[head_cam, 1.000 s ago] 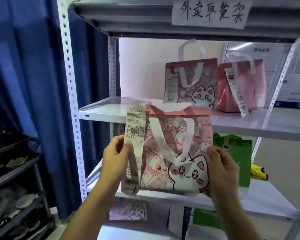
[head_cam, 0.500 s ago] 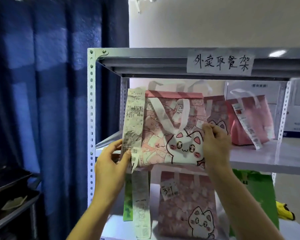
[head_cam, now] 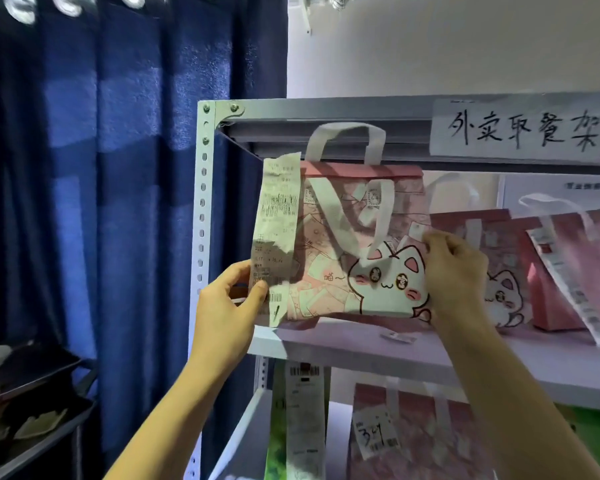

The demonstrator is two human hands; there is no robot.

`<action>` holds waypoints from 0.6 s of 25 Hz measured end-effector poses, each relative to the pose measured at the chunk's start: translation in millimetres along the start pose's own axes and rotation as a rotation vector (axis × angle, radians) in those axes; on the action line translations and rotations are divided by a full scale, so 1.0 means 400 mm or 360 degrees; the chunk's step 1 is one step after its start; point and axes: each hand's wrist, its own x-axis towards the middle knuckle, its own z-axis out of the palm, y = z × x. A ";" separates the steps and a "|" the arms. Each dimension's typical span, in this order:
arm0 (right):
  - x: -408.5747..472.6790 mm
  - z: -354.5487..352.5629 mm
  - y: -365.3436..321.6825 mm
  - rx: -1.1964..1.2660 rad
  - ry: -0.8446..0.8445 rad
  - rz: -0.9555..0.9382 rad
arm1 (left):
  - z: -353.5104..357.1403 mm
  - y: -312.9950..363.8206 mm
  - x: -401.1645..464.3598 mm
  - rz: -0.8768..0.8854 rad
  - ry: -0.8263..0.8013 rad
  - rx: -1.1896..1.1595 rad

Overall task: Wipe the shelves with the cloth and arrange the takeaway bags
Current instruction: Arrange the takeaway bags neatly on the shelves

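A pink takeaway bag with a white cat print (head_cam: 340, 258) and white handles is held upright at the left end of the upper shelf (head_cam: 378, 351), its base just above or on the board. A long receipt (head_cam: 278, 230) hangs from its left side. My left hand (head_cam: 229, 306) grips the bag's lower left edge and the receipt. My right hand (head_cam: 454, 271) grips its right edge. Behind my right hand stand another pink cat bag (head_cam: 499, 258) and a plain pink bag (head_cam: 568, 271) with a receipt. No cloth is in view.
A handwritten paper label (head_cam: 520, 131) is stuck on the rack's top beam. On the shelf below stand a pink bag with a numbered tag (head_cam: 413, 434) and a green bag (head_cam: 278, 438). A blue curtain (head_cam: 118, 202) hangs left; a dark rack (head_cam: 32, 393) sits lower left.
Both hands have lifted the pink cat bag from in front of the lower shelf up to the left end of the upper shelf. The camera tilted upward.
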 end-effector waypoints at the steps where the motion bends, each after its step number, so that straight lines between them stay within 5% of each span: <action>1: 0.015 0.011 0.011 -0.0021 0.0005 -0.0049 | 0.003 -0.013 0.019 0.0009 -0.0021 0.0018; 6: 0.026 0.071 0.141 -0.0119 -0.0121 -0.0168 | 0.054 -0.149 0.094 -0.0269 0.0074 0.0172; 15: 0.085 0.084 0.314 -0.0323 -0.0333 0.0248 | 0.125 -0.262 0.187 -0.0507 0.0215 0.0498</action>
